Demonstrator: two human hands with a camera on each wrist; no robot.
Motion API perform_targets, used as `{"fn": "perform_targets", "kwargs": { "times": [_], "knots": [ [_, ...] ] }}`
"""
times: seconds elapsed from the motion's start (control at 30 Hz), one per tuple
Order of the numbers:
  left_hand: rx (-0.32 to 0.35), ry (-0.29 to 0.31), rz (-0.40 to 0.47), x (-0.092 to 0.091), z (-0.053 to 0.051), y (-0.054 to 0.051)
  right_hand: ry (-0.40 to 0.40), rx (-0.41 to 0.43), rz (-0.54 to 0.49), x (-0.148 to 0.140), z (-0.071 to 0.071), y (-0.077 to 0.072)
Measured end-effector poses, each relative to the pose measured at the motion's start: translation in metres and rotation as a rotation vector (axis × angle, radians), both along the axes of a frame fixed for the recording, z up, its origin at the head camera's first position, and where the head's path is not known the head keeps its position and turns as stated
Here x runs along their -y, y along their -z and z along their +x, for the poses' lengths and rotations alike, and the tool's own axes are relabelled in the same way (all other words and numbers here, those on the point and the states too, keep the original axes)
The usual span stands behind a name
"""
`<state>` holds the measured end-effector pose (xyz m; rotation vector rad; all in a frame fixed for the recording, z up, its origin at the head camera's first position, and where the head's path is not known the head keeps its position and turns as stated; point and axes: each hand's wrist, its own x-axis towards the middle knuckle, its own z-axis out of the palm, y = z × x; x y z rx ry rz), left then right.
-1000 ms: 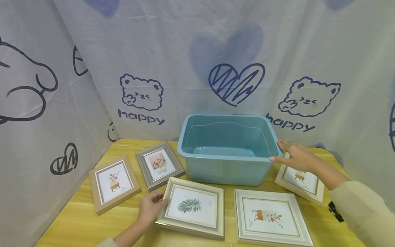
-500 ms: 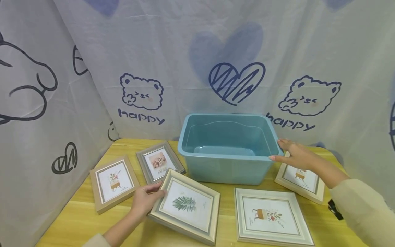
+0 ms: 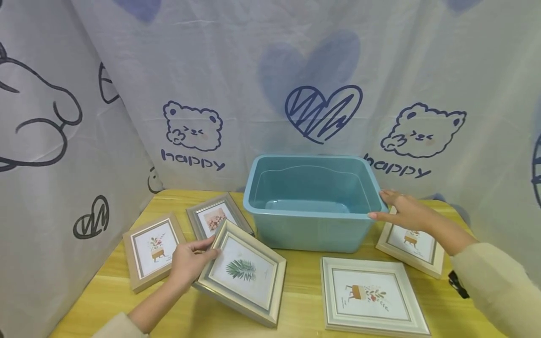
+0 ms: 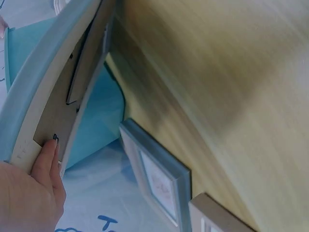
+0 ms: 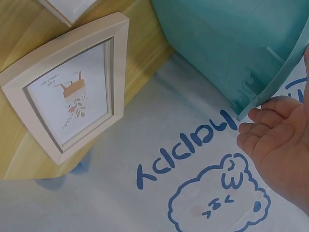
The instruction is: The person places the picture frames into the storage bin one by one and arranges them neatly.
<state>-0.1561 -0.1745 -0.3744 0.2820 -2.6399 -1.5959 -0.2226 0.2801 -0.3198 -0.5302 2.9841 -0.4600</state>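
My left hand (image 3: 189,263) grips the upper left edge of a cream picture frame (image 3: 276,281) with a green leaf print, thumb in front. The picture frame is tilted and raised off the table. Its brown backing (image 4: 58,116) shows in the left wrist view, with my fingers (image 4: 46,164) against it. My right hand (image 3: 407,213) holds the right rim of a light blue plastic tub (image 3: 313,232), thumb at the front corner. From the right wrist view, the fingers (image 5: 263,128) bend under the rim; the thumb is hidden there. No contents show inside the tub.
On the yellow wood-grain table (image 3: 97,300) lie a tan picture frame (image 3: 135,263) and a grey-brown one (image 3: 196,225) at left. A larger cream frame (image 3: 367,324) lies front right, and another frame (image 3: 437,263) sits under my right arm. A printed curtain (image 3: 253,94) hangs behind.
My left hand has lifted the leaf-print picture frame from the table, moving it left and tipping it more steeply. It now overlaps the grey-brown frame in the head view. The right hand stays put.
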Motion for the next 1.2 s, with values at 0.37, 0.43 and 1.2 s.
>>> {"fn": "perform_targets", "kwargs": {
  "times": [0.37, 0.43, 1.2],
  "knots": [
    [0.004, 0.003, -0.055, 0.009, -0.002, -0.024, -0.009, 0.008, 0.035, 0.002, -0.002, -0.004],
    [-0.006, 0.003, -0.075, 0.011, -0.003, -0.028, -0.006, 0.007, 0.041, 0.002, -0.002, -0.004],
    [-0.03, 0.004, -0.226, 0.027, -0.024, -0.078, -0.014, 0.016, 0.058, 0.002, -0.002, -0.005]
  ]
}}
